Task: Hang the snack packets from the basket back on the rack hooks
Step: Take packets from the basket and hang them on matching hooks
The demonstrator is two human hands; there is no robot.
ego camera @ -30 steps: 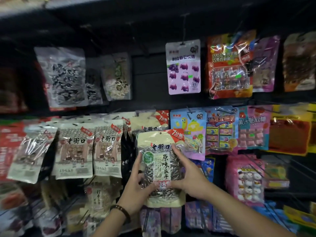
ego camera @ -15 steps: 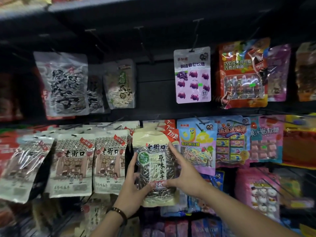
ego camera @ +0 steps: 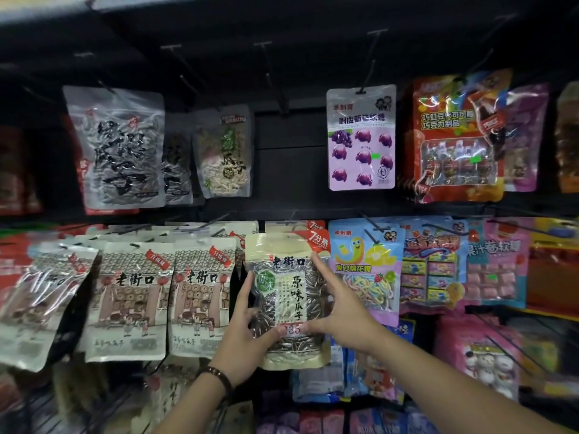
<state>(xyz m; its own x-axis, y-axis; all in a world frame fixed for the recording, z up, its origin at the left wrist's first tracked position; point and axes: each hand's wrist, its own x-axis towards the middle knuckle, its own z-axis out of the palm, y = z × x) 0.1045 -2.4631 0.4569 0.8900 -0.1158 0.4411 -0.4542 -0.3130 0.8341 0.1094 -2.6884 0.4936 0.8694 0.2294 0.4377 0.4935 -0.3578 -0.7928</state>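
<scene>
**Head view.** You hold the seed packet [ego camera: 288, 296] up against the middle row of the rack [ego camera: 291, 170], in front of a matching packet already hanging there. It sits between the beige packets [ego camera: 200, 292] and the yellow-and-purple candy packet [ego camera: 365, 270]. Your left hand [ego camera: 247, 333] grips its left edge, thumb on the front and forefinger reaching up the side. Your right hand [ego camera: 341, 317] pinches the right edge, thumb across the lower front and forefinger stretched toward the top corner. The basket is out of sight.

The hook for this packet is hidden behind its top flap, so you are probably aiming the hang hole blind. The tip could miss the hole and push on the flap, which would crease it or knock the packet behind loose. Both grips are low, so the top can flop backward as you press. If you let go before the hole is on the hook, the packet will likely fall onto the rows below.

Compared with a second ago, the packet's top edge has risen nearly level with the packet behind it. Your view has tipped up, so more of the bare upper hooks [ego camera: 272, 76] shows. Your grip looks the same.
</scene>
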